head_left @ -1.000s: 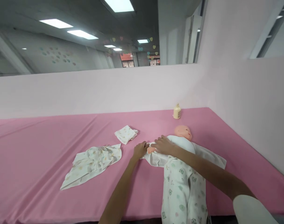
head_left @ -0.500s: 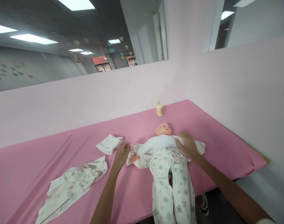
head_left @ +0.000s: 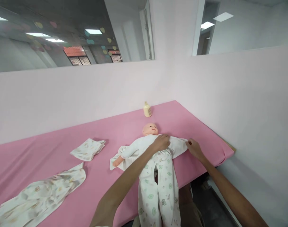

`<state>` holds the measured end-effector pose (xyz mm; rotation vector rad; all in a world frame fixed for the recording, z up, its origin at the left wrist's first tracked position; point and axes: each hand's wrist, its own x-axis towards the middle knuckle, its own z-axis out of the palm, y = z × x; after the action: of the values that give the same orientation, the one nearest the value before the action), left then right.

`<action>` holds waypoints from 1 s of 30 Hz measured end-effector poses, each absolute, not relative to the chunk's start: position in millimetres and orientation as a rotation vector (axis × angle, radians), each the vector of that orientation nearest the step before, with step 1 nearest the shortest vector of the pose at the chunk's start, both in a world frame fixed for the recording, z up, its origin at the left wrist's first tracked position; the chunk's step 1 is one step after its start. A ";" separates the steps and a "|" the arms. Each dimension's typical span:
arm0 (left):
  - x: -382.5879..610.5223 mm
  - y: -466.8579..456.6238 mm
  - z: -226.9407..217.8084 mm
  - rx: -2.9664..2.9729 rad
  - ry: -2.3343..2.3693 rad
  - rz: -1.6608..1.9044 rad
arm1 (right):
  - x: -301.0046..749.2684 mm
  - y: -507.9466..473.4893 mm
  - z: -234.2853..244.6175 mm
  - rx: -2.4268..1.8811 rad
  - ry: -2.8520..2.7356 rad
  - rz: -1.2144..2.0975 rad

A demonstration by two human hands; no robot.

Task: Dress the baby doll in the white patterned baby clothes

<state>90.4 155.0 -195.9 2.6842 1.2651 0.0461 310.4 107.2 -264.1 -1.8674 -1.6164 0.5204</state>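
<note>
A baby doll (head_left: 150,129) lies face up on a pink-covered table in a white top (head_left: 141,143) and white trousers (head_left: 166,176) with green animal prints. Its arm on the left side is stretched out over spread white cloth, while the other arm is hidden. Across the doll's chest reaches my left hand (head_left: 162,142), fingers bent down on the white cloth near the shoulder. My right hand (head_left: 194,148) pinches the outer end of the white sleeve (head_left: 178,146), which is drawn out sideways between both hands.
Behind the doll's head stands a pale yellow bottle (head_left: 147,109). To the left lie a folded printed cloth (head_left: 88,149) and a spread printed cloth (head_left: 45,194) on the pink table cover (head_left: 96,176). White walls with mirrors or windows border the table.
My left hand has moved right, from beside the doll onto its chest. My right hand has gone outward from the doll's shoulder and taken the sleeve end. The view has swung right.
</note>
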 end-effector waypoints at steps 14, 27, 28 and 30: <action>89.8 152.9 -195.3 2.661 1.343 -0.169 | 414.0 136.4 -244.3 -2.252 -1.413 0.250; 137.1 164.2 -215.4 2.817 1.210 -0.175 | 275.5 115.3 -243.6 -2.097 -1.795 0.260; 137.0 164.9 -215.3 2.818 1.200 -0.174 | 273.7 115.9 -243.7 -2.101 -1.805 0.298; 136.1 166.1 -214.6 2.813 1.174 -0.172 | 273.6 116.8 -244.9 -2.097 -1.798 0.340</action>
<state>136.1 166.1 -214.6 2.8127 1.1742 -0.1723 273.6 116.8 -244.9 -2.0965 -1.7983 0.3403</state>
